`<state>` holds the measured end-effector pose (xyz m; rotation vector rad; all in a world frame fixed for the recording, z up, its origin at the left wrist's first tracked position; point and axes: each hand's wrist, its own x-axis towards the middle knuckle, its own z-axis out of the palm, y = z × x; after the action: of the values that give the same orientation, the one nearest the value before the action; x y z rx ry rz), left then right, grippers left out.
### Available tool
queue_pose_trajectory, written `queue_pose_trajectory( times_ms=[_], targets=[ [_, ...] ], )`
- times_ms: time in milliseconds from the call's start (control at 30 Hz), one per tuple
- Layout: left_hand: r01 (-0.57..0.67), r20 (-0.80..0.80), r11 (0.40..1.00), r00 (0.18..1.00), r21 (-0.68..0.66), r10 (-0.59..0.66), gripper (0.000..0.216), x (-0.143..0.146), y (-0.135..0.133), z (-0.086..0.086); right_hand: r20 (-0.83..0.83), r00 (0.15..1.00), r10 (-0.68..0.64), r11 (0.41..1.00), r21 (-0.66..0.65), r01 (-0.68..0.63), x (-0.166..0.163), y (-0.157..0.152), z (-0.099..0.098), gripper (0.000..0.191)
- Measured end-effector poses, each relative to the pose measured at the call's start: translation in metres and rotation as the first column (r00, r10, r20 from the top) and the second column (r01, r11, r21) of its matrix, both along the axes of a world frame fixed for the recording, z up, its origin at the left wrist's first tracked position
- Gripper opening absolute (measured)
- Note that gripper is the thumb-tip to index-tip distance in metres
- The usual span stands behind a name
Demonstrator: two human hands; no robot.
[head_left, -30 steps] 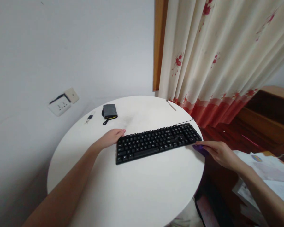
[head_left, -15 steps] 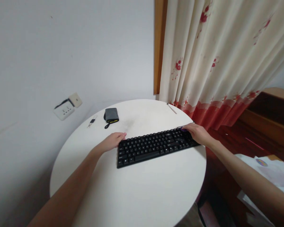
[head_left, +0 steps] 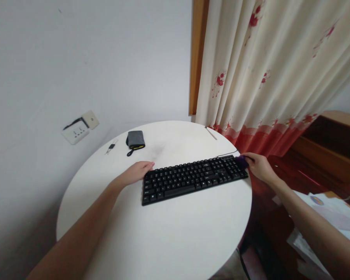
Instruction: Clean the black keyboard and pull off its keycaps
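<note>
A black keyboard (head_left: 189, 181) lies flat and slightly angled on the round white table (head_left: 175, 237). At its far left corner, my left hand (head_left: 138, 172) is closed on the edge, thumb and fingers together. My right hand (head_left: 259, 165) pinches what looks like a small purple brush (head_left: 242, 161) over the number keys at the keyboard's right end. The fingers partly cover its handle, so its full shape is hidden.
Toward the back lie a grey folded pouch (head_left: 136, 139), a small dark item with thin metal prongs (head_left: 112, 146) and a thin stick (head_left: 211, 133). The keyboard's cable (head_left: 229, 154) runs to the right table edge. Papers (head_left: 323, 210) sit lower right, beyond the table.
My right hand has moved right with the purple brush, off the number keys toward the keyboard's right end, uncovering its upper right corner. My left hand keeps its hold on the keyboard.
</note>
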<state>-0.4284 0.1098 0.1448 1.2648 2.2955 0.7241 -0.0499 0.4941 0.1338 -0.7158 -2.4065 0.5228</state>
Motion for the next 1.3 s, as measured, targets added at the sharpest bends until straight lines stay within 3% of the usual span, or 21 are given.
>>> queue_pose_trajectory(
  times_ms=[133,367,467,567,733,867,967,1100,1200,1300],
  targets=[
    [-0.002,-0.019,1.0,1.0,0.007,0.002,0.055,-0.001,0.0,0.0,0.01,0.999,-0.05,0.996,-0.071,0.051,0.01,-0.029,-0.008,0.034],
    [-0.004,-0.045,1.0,0.999,-0.006,0.004,0.056,0.001,0.001,0.002,0.175,0.957,-0.23,0.971,-0.018,0.237,0.063,-0.06,-0.007,0.033],
    [-0.004,-0.047,1.0,0.999,-0.008,0.004,0.056,0.001,0.002,0.002,0.142,0.911,-0.387,0.922,0.037,0.386,0.062,-0.068,-0.004,0.035],
    [0.002,-0.056,1.0,0.998,-0.005,-0.003,0.055,0.001,0.001,0.002,0.12,0.887,-0.446,0.895,0.045,0.444,0.044,-0.09,-0.003,0.036],
    [0.004,-0.067,1.0,0.998,-0.008,-0.004,0.054,0.001,0.001,0.001,0.123,0.905,-0.407,0.912,0.012,0.409,0.004,-0.165,-0.009,0.04],
    [0.019,-0.082,1.0,0.996,-0.015,-0.02,0.053,-0.002,0.0,-0.002,0.078,0.981,-0.179,0.964,-0.184,0.19,-0.012,-0.208,-0.015,0.041],
    [0.014,-0.077,1.0,0.997,-0.024,-0.016,0.054,-0.004,-0.001,-0.004,-0.105,0.991,-0.083,0.944,-0.327,0.044,-0.007,-0.2,-0.012,0.037],
    [0.025,-0.073,1.0,0.997,-0.01,-0.026,0.054,-0.003,0.0,-0.003,-0.275,0.929,-0.248,0.914,-0.385,0.13,0.011,-0.152,0.003,0.039],
    [0.028,-0.075,1.0,0.997,-0.002,-0.028,0.055,-0.002,0.0,-0.002,-0.277,0.911,-0.304,0.931,-0.292,0.222,0.013,-0.126,0.01,0.038],
    [0.017,-0.073,1.0,0.997,-0.013,-0.018,0.056,0.0,0.0,0.001,-0.178,0.942,-0.286,0.953,-0.151,0.262,0.001,-0.131,-0.001,0.035]
  ],
)
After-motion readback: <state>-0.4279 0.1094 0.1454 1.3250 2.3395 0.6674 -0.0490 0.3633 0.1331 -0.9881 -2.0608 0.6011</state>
